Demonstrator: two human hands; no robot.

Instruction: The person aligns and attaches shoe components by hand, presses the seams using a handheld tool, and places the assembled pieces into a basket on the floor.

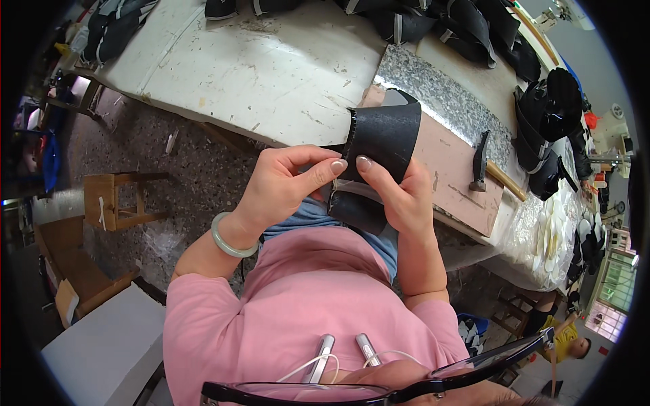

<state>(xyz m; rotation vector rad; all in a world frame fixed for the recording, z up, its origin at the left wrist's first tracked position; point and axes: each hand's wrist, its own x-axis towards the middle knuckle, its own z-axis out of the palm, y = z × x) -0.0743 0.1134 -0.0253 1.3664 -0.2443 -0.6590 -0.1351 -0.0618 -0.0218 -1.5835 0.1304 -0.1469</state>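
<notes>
A black leather shoe upper (384,130), bent into a curved shape, is held over my lap at the table's near edge. My right hand (404,191) grips its lower right side, with the thumb pressed on the leather. At its left edge, my left hand (298,177) has thumb and index finger pinched together by the seam. Whatever lies between those fingertips is too small to make out. Below my thumbs hangs a lower black part (359,210) of the piece, partly covered by my right hand.
Right of my hands, a hammer (480,162) with a wooden handle lies on a pinkish board (443,172) beside a speckled stone slab (433,81). Black uppers (467,27) are heaped along the far side. A wooden stool (112,203) stands at left. A person (567,342) is at lower right.
</notes>
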